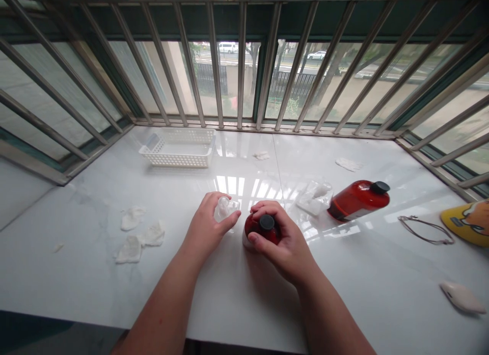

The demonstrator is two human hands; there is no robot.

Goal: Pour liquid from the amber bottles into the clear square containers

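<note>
My left hand [210, 216] is curled around a small clear bottle [224, 207] with a rounded top, its thumb and fingers on either side. Close beside it, my right hand [280, 235] wraps a red bottle [250, 227] with a black cap, which stands upright on the white marbled surface [225, 289]. The cap shows between thumb and fingers, while much of the red body is hidden by the hand. To the right of that hand is a larger red bottle [355, 201], also black-capped, with a pale label partly in sight.
A white perforated basket [179, 159] sits near the barred window. Crumpled white tissues [130, 249] lie at left, more near the back. A clear plastic bag [315, 197] is by the larger bottle. On the right are a cord loop [428, 238], a yellow object [468, 222] and a pale, flat object [462, 297].
</note>
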